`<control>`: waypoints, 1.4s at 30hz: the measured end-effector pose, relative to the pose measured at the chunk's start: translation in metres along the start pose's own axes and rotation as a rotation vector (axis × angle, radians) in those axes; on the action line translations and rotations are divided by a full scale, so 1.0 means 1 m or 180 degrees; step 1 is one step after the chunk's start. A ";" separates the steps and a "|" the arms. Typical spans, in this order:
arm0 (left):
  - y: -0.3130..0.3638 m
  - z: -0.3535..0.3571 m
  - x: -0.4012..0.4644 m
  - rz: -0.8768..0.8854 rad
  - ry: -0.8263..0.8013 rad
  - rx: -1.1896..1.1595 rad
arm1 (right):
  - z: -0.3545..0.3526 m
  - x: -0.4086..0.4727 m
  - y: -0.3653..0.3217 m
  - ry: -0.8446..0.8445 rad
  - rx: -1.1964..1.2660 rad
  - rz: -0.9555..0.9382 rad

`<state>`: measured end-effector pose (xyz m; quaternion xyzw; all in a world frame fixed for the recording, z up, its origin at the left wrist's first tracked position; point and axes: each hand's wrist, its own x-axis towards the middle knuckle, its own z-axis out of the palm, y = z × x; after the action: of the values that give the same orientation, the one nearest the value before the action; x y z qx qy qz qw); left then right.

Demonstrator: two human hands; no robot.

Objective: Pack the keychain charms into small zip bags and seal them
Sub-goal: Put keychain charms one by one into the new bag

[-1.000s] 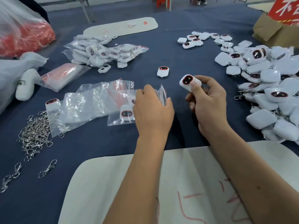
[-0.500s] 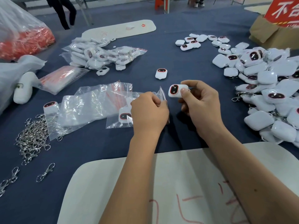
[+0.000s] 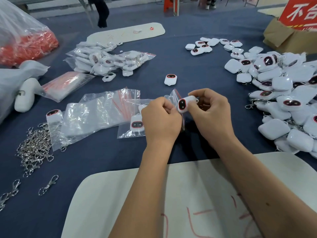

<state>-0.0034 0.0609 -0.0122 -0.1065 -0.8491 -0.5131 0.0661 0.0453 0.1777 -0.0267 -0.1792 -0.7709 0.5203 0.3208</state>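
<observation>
On the blue table (image 3: 197,66), taking the held zip bag (image 3: 173,97) as the landmark and reading from the left: far to its left lies a heap of metal clasps (image 3: 34,148). Nearer, still left of it, is a spread of empty zip bags (image 3: 96,114), with one bagged charm (image 3: 136,124) just beside the bag. Beyond and left of it sits a pile of packed bags (image 3: 106,60). The left hand (image 3: 161,119) pinches the bag's mouth with curled fingers. Touching the bag's right edge is a white charm (image 3: 183,103) with a dark red-rimmed face, gripped between the thumb and fingers of the right hand (image 3: 211,110); whether it is already inside the mouth cannot be told. Beyond the bag lies a single loose charm (image 3: 170,79). Far to its right is the big pile of unpacked charms (image 3: 281,93).
</observation>
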 end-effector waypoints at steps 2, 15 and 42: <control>0.003 0.000 -0.001 0.0144 0.0161 -0.0047 | 0.001 0.000 0.000 -0.0018 -0.0101 -0.0007; 0.014 0.001 -0.010 0.1402 0.0575 -0.0004 | -0.006 -0.002 -0.002 -0.0427 0.0553 -0.0290; 0.015 0.020 -0.019 0.1579 -0.0524 -0.0461 | -0.013 0.004 -0.006 -0.0204 0.0248 0.0488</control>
<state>0.0186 0.0831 -0.0133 -0.3571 -0.7606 -0.5303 0.1127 0.0518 0.1865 -0.0165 -0.2084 -0.7439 0.5784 0.2618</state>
